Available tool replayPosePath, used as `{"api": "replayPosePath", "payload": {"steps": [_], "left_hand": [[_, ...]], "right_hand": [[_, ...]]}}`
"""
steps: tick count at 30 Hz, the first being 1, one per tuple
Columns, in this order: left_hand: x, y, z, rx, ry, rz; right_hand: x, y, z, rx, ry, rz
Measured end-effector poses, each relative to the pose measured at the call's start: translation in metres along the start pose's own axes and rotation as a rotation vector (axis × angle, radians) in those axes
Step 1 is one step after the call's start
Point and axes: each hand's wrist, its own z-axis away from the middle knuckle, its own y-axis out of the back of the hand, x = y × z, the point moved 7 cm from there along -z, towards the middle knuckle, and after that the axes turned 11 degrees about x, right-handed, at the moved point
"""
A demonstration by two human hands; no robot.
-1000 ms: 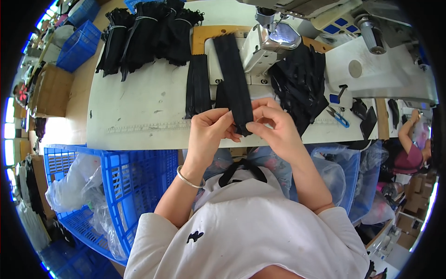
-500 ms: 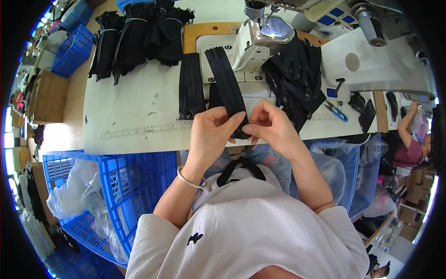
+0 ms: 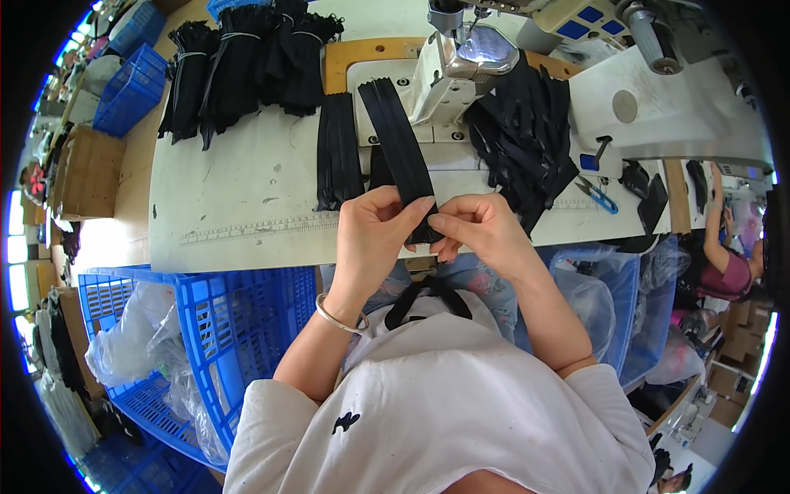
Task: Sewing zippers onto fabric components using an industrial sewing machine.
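Observation:
Both hands pinch the near end of a long black fabric strip (image 3: 397,136) that runs away from me across the white table (image 3: 239,198) toward the sewing machine (image 3: 461,58). My left hand (image 3: 374,235) grips it from the left, thumb on top. My right hand (image 3: 477,230) holds the same end from the right, fingertips meeting the left hand's. A flat stack of black strips (image 3: 337,148) lies just left of the held one. A loose heap of black strips (image 3: 527,132) lies to the right by the machine.
Tied bundles of black strips (image 3: 239,66) lie at the table's far left. A blue plastic crate (image 3: 214,329) with clear bags stands at my left below the table edge. Blue-handled snips (image 3: 597,193) lie at right. Another person (image 3: 728,255) sits at far right.
The view has shifted slightly. Both hands stay on the strip's near end, and their fingertips have drawn closer together over it.

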Motion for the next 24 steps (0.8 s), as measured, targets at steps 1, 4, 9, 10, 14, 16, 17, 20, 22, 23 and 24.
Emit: {"api": "replayPosePath", "payload": {"steps": [1,4,9,10,14,16,17,20,22,23,24], "left_hand": [[0.000,0.000,-0.001,0.002,0.002,0.000],[0.000,0.000,-0.002,0.006,-0.011,-0.006],[0.005,-0.001,-0.002,-0.001,-0.002,0.000],[0.005,-0.001,-0.002,0.000,-0.002,-0.001],[0.006,0.002,-0.009,-0.017,-0.090,-0.062],[0.013,-0.001,-0.013,-0.020,-0.145,-0.098],[0.024,-0.004,-0.013,0.003,-0.151,-0.015],[0.049,-0.005,-0.020,0.029,-0.218,0.071],[0.053,-0.012,-0.025,-0.032,-0.177,0.089],[0.058,-0.015,-0.026,-0.058,-0.156,0.146],[0.063,-0.017,-0.029,-0.060,-0.166,0.148]], "right_hand": [[0.000,0.000,-0.001,-0.002,-0.002,0.000],[0.000,0.000,-0.002,0.000,0.003,0.006],[0.000,-0.001,-0.003,-0.001,0.014,-0.005],[0.001,-0.001,-0.003,-0.002,0.014,-0.006],[-0.006,0.000,-0.002,0.023,0.069,0.011],[-0.014,-0.001,0.000,0.035,0.104,0.027],[-0.019,0.000,0.002,0.069,0.123,0.042],[-0.030,0.004,0.006,0.147,0.177,0.078],[-0.037,0.008,0.010,0.194,0.214,0.100],[-0.041,0.010,0.011,0.210,0.235,0.097],[-0.045,0.012,0.012,0.225,0.256,0.093]]}}
